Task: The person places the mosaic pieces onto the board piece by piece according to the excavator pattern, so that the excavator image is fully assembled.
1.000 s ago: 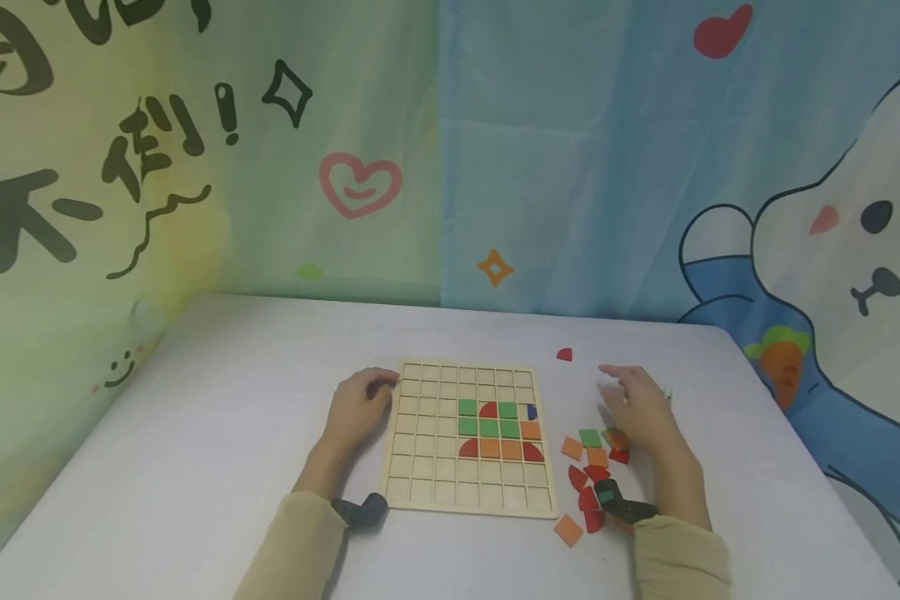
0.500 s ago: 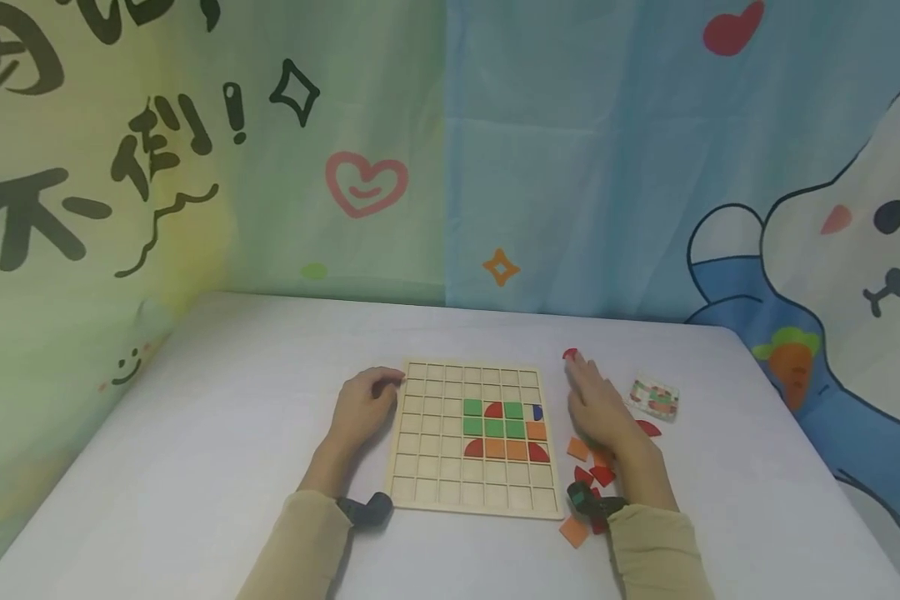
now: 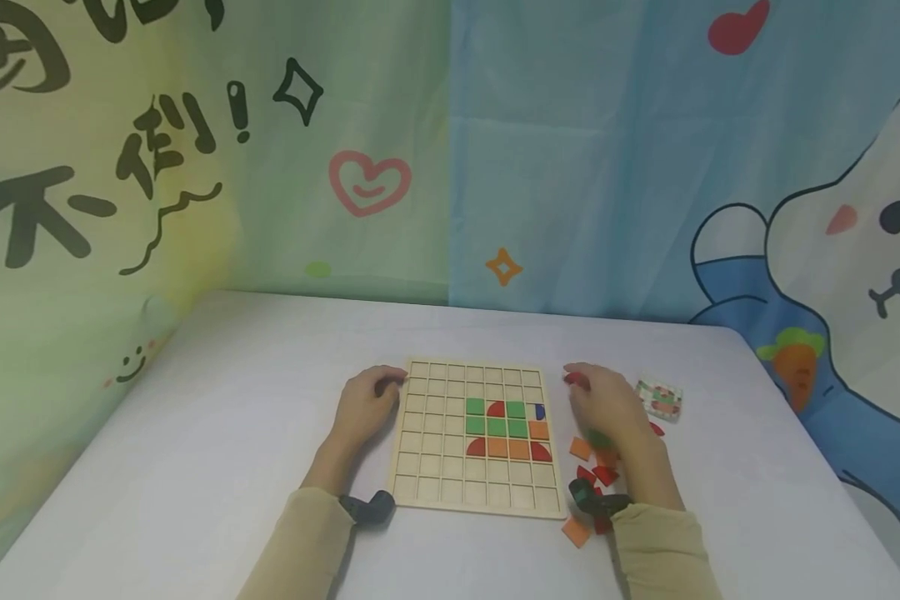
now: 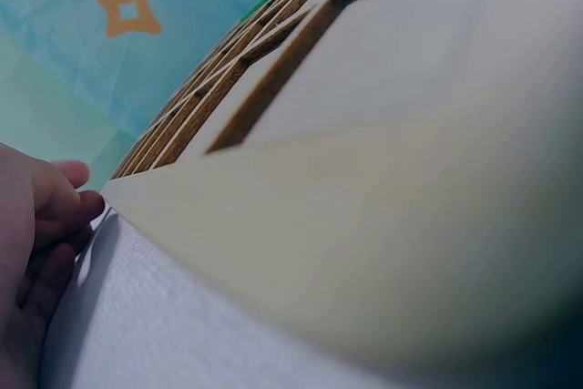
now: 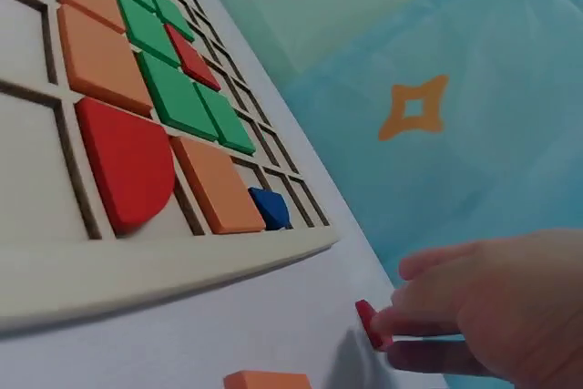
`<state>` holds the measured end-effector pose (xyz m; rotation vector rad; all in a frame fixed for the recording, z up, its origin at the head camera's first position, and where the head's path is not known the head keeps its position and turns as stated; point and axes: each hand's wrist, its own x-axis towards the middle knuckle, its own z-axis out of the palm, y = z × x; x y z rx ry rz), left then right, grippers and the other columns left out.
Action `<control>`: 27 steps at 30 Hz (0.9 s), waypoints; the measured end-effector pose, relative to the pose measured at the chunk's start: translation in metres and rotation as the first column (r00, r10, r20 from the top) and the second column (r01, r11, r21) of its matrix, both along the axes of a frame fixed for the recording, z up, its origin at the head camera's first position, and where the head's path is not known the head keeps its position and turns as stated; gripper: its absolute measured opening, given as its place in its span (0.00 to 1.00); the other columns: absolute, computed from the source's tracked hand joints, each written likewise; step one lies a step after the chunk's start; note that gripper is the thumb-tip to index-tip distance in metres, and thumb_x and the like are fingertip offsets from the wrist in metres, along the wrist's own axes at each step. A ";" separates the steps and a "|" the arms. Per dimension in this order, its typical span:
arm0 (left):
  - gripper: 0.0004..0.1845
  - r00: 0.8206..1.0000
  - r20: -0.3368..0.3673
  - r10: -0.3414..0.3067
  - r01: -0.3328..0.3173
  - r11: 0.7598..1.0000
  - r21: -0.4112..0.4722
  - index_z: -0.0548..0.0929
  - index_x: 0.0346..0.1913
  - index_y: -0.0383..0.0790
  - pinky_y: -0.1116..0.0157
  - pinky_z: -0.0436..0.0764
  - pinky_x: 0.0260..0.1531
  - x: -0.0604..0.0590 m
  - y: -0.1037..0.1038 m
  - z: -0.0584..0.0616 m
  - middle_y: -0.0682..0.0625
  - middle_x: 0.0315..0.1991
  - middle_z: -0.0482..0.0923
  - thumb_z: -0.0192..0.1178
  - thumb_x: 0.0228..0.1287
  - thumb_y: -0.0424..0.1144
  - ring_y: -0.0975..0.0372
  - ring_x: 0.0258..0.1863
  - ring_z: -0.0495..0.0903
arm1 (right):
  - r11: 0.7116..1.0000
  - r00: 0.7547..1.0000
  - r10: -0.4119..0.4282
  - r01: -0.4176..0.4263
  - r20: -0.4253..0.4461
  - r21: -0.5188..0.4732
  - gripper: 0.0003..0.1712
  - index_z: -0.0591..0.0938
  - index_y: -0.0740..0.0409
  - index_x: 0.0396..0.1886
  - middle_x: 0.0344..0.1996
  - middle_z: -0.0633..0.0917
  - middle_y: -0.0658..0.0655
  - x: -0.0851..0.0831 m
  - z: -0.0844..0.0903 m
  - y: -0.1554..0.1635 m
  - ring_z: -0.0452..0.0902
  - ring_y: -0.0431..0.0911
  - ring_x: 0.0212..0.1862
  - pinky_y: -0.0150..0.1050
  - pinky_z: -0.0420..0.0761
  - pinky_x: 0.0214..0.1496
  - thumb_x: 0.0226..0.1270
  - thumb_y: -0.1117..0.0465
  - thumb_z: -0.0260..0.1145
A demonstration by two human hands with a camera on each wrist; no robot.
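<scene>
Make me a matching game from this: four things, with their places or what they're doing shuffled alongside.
1. the person's left hand
2. the person's right hand
3. the small blue rounded piece
4. the white patterned rectangular card

A. in a cell of the pale wooden grid board
B. lying on the white tabletop
C. holding a flat red piece
D. at the board's far left corner

Pairs: 1-D, 2-C, 3-A, 4-B

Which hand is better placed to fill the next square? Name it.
Right, probably: the right hand pinches a red piece beside the board, while the left hand is at the board's opposite edge, with no piece showing.
</scene>
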<state>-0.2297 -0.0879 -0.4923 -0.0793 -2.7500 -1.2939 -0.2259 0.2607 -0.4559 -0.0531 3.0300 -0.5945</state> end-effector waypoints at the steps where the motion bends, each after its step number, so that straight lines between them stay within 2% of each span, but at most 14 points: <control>1: 0.15 1.000 0.000 0.000 0.000 1.000 -0.001 0.81 0.51 0.45 0.52 0.66 0.68 0.000 0.000 0.000 0.48 0.57 0.79 0.51 0.65 0.36 0.54 0.66 0.70 | 1.000 1.000 -0.017 0.017 0.004 -0.010 0.24 0.73 0.56 0.63 0.57 0.76 0.65 0.000 0.002 0.000 0.73 0.60 0.56 0.62 0.73 0.59 0.68 0.59 0.55; 3: 0.15 1.000 0.001 0.003 -0.003 1.000 -0.005 0.81 0.51 0.44 0.52 0.66 0.68 0.000 0.000 0.000 0.47 0.58 0.78 0.51 0.64 0.36 0.54 0.66 0.70 | 1.000 1.000 -0.019 0.019 0.007 -0.002 0.24 0.73 0.57 0.64 0.60 0.72 0.66 0.001 0.002 -0.001 0.70 0.61 0.58 0.62 0.72 0.60 0.68 0.59 0.57; 7: 0.15 1.000 0.005 0.012 -0.012 1.000 -0.019 0.82 0.51 0.44 0.52 0.66 0.68 0.001 0.001 0.001 0.47 0.58 0.78 0.51 0.64 0.36 0.54 0.66 0.70 | 0.999 1.000 0.014 -0.014 -0.001 0.041 0.23 0.74 0.58 0.63 0.59 0.71 0.67 0.001 -0.003 -0.001 0.68 0.62 0.60 0.62 0.71 0.63 0.68 0.60 0.58; 11: 0.15 1.000 0.006 0.014 -0.013 1.000 -0.025 0.81 0.51 0.44 0.52 0.67 0.68 0.001 0.001 0.002 0.47 0.57 0.78 0.51 0.65 0.37 0.54 0.65 0.70 | 0.999 1.000 0.001 -0.001 -0.004 0.036 0.20 0.77 0.58 0.58 0.52 0.76 0.66 0.000 -0.005 -0.001 0.71 0.60 0.54 0.60 0.73 0.61 0.66 0.63 0.61; 16: 0.15 1.000 0.007 0.007 -0.007 1.000 -0.015 0.81 0.51 0.45 0.52 0.67 0.68 0.001 0.001 0.002 0.48 0.57 0.79 0.51 0.65 0.36 0.54 0.65 0.71 | 1.000 0.998 -0.028 0.028 0.052 0.003 0.18 0.76 0.59 0.54 0.46 0.77 0.64 -0.001 -0.003 0.000 0.73 0.56 0.47 0.58 0.76 0.57 0.64 0.63 0.63; 19: 0.15 1.000 0.006 0.008 -0.008 1.000 -0.017 0.81 0.51 0.45 0.52 0.67 0.68 0.000 0.000 0.002 0.47 0.57 0.78 0.51 0.65 0.36 0.54 0.65 0.71 | 0.999 0.997 -0.034 0.036 0.071 -0.023 0.16 0.75 0.59 0.50 0.43 0.78 0.63 -0.001 -0.002 0.001 0.73 0.55 0.44 0.56 0.78 0.54 0.63 0.62 0.65; 22: 0.15 1.000 -0.005 0.006 -0.006 1.000 -0.021 0.81 0.51 0.45 0.51 0.67 0.68 0.000 0.000 0.000 0.47 0.57 0.78 0.51 0.64 0.36 0.53 0.65 0.71 | 0.998 0.996 -0.044 0.048 0.080 -0.044 0.11 0.77 0.58 0.43 0.38 0.80 0.60 0.000 0.000 0.001 0.73 0.53 0.40 0.50 0.81 0.46 0.62 0.62 0.67; 25: 0.15 1.000 -0.006 0.009 -0.009 1.000 -0.027 0.81 0.51 0.45 0.52 0.67 0.68 -0.001 0.000 0.000 0.47 0.57 0.78 0.51 0.64 0.36 0.53 0.65 0.71 | 0.997 0.994 -0.054 0.060 0.100 -0.056 0.07 0.79 0.55 0.35 0.31 0.81 0.56 0.002 0.004 0.002 0.73 0.50 0.36 0.42 0.78 0.38 0.60 0.61 0.69; 27: 0.15 1.000 -0.005 0.011 -0.011 0.999 -0.030 0.81 0.51 0.45 0.52 0.67 0.68 -0.001 0.000 0.000 0.47 0.58 0.78 0.51 0.64 0.36 0.53 0.65 0.71 | 0.996 0.992 -0.050 0.057 0.116 -0.062 0.06 0.80 0.54 0.34 0.30 0.81 0.55 0.004 0.007 0.002 0.73 0.49 0.35 0.40 0.76 0.36 0.59 0.60 0.69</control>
